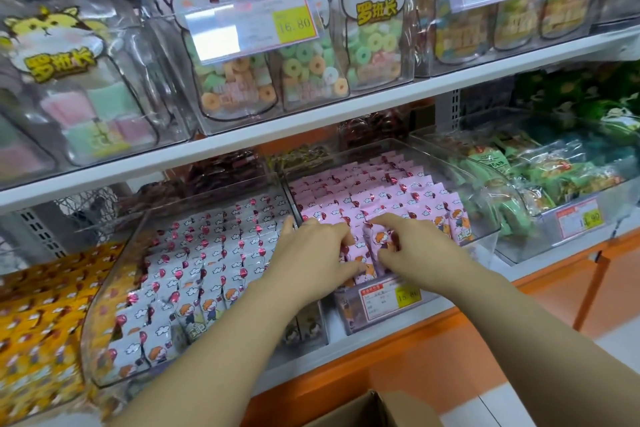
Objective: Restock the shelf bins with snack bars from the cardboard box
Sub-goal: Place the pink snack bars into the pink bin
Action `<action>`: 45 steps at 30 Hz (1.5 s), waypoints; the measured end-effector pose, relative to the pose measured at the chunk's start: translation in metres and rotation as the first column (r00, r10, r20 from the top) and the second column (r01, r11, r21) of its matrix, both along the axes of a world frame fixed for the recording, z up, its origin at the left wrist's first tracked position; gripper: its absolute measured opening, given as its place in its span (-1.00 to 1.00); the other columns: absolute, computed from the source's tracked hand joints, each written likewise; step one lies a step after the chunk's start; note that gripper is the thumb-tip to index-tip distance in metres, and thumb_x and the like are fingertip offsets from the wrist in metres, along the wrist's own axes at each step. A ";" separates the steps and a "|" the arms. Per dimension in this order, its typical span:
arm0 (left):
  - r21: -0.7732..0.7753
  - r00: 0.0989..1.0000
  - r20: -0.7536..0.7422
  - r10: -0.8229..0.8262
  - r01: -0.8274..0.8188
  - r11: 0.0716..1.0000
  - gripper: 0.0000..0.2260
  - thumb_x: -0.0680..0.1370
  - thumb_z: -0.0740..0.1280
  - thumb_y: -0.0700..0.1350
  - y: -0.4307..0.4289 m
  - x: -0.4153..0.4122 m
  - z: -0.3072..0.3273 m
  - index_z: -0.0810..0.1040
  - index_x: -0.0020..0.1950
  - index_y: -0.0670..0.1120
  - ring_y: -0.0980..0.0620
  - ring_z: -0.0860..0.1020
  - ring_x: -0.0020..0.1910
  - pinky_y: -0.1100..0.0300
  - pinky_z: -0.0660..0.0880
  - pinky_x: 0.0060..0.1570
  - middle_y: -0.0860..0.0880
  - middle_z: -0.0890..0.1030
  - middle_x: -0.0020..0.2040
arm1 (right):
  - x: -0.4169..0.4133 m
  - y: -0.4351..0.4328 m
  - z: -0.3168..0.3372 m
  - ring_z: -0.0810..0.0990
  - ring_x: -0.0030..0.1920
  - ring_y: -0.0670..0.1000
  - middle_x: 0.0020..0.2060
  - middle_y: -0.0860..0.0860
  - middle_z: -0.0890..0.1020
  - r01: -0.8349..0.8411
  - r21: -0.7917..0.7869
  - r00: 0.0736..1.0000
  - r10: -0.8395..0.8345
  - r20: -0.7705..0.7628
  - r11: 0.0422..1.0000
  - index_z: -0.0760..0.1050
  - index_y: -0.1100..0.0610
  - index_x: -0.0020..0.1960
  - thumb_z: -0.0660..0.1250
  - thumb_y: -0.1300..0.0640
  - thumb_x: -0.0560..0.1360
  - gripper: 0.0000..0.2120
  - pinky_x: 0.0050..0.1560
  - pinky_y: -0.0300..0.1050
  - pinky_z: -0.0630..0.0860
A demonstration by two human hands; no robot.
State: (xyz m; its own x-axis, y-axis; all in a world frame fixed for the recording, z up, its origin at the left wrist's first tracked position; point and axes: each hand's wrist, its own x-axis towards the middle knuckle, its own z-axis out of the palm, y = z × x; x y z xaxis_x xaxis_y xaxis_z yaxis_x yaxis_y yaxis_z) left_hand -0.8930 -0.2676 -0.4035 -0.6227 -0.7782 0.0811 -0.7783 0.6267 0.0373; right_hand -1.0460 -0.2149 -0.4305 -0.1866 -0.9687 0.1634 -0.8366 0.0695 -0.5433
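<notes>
Pink snack bars stand in tight rows inside a clear shelf bin on the lower shelf. At the bin's front edge my left hand and my right hand meet. Both have curled fingers pinching a few pink bars standing upright in the front row. The bin to the left holds grey-white bars of the same design. A corner of the open cardboard box shows at the bottom edge; its inside is hidden.
A bin of yellow bars sits far left, and a bin of green packs sits right. The upper shelf carries clear bins of candy bags with price tags. An orange cabinet front runs below the shelf.
</notes>
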 end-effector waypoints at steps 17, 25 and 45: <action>0.126 0.998 -0.022 0.066 -0.063 0.990 -0.80 0.58 0.27 -0.12 -0.049 -0.044 0.011 0.56 0.14 0.11 0.02 0.46 0.25 0.00 0.25 0.27 0.10 0.58 0.19 | 0.002 0.010 -0.002 0.37 -0.10 -0.09 -0.08 -0.09 0.38 0.008 -0.146 1.000 -0.005 0.024 0.989 0.34 -0.09 0.40 0.39 -0.09 0.45 -0.44 -0.09 -0.19 0.30; 0.080 0.990 0.104 0.092 -0.100 0.992 -0.90 0.58 0.29 -0.04 -0.051 -0.049 0.007 0.60 -0.05 0.09 0.00 0.53 0.14 0.03 0.29 0.16 0.11 0.62 0.07 | -0.005 0.010 -0.008 0.40 -0.15 -0.08 -0.08 -0.04 0.47 -0.003 -0.184 0.999 0.013 0.052 0.983 0.37 -0.09 0.39 0.40 -0.04 0.45 -0.46 -0.15 -0.19 0.30; 0.101 0.980 -0.199 -0.019 0.040 0.994 -0.89 0.60 0.24 -0.02 -0.039 -0.030 0.009 0.50 0.09 0.11 0.13 0.52 -0.14 0.20 0.40 -0.13 0.19 0.58 -0.06 | 0.003 0.007 -0.011 0.41 -0.21 -0.01 -0.24 -0.13 0.42 0.063 -0.127 0.997 -0.067 -0.027 0.990 0.33 -0.02 0.28 0.29 0.05 0.54 -0.67 -0.36 -0.18 0.24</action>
State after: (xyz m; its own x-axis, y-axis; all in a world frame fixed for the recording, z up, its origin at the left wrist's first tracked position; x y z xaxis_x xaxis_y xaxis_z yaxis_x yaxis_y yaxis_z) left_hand -0.9226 -0.3068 -0.3942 -0.6252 -0.7705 0.1241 -0.7303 0.6337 0.2550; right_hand -1.0432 -0.2076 -0.4412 -0.2415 -0.9259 0.2905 -0.8493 0.0568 -0.5249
